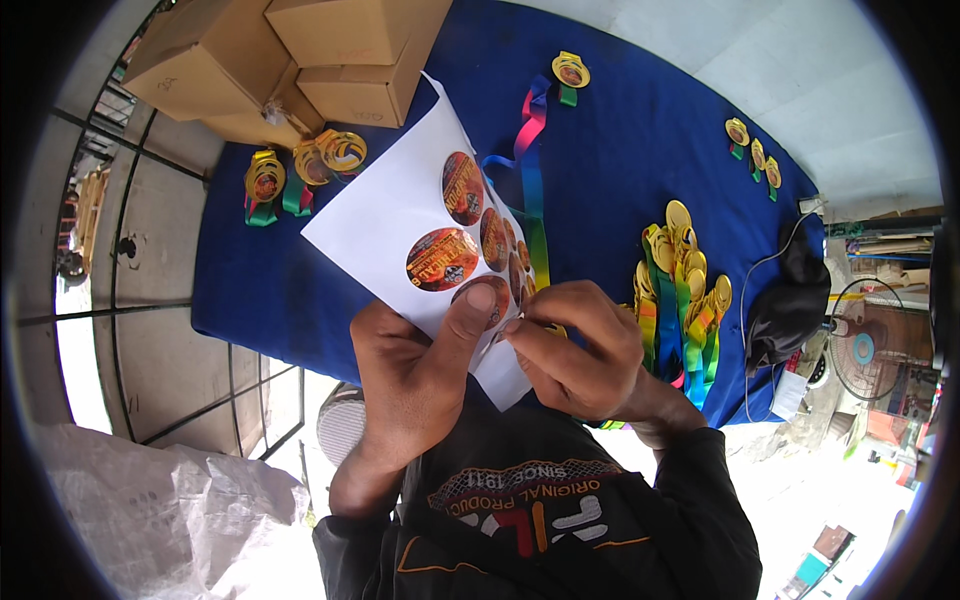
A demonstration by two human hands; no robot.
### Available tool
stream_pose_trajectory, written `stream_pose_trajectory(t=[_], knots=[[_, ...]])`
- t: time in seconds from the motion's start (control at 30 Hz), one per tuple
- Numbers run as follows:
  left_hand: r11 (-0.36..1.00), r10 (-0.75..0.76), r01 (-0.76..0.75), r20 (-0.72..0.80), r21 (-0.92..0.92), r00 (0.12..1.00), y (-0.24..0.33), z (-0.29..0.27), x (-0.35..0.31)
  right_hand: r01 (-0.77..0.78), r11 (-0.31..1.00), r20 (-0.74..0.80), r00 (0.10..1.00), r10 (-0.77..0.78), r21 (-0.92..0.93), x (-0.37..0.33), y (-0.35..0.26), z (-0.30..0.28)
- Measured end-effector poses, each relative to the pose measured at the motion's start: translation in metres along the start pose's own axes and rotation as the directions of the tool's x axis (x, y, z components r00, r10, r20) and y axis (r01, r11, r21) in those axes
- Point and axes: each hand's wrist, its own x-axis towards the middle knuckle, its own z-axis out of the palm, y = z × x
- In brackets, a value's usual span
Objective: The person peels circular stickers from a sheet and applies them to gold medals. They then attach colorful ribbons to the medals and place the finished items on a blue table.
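A white sheet of round red-and-orange stickers (380,190) is held up over the table, bent so that its right side turns away. My left hand (420,370) grips its lower part, thumb pressed on one sticker. At the right edge of the sheet, my right hand (585,350) is closed in a pinch beside the stickers; whether a sticker edge is lifted there cannot be made out. Behind the sheet lies a gold medal (571,70) with a ribbon running pink to blue to green. A pile of gold medals (680,265) on multicoloured ribbons sits to the right of my right hand.
A blue cloth covers the table (610,150). Cardboard boxes (350,60) stand at the far left, with several medals (265,178) before them. More medals (758,155) lie near the far right edge. A black bag (790,310), a cable and a fan (865,345) are at right.
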Motion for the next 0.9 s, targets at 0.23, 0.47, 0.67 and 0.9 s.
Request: stream_pose_trajectory(t=[0.23, 0.47, 0.67, 0.9], knots=[[0.999, -0.015, 0.015, -0.004, -0.051, 1.0, -0.001, 0.003, 0.002, -0.056, 0.996, 0.108, 0.993, 0.049, 0.069, 0.002, 0.002, -0.004], [0.998, -0.018, 0.012, -0.114, -0.056, 0.993, -0.005, -0.006, 0.007, 0.009, 0.991, 0.058, 0.998, -0.017, 0.132, 0.0, 0.006, -0.003], [0.996, 0.082, -0.084, -0.347, 0.009, 0.934, -0.029, -0.077, 0.008, -0.139, 0.903, -0.021, 0.987, 0.162, 0.407, -0.01, 0.008, -0.021], [0.696, 0.082, 0.061, 0.165, -0.715, 0.983, -0.051, -0.244, 0.023, -0.428, 0.431, 0.018, 0.725, 0.688, 0.794, -0.054, 0.015, -0.03]])
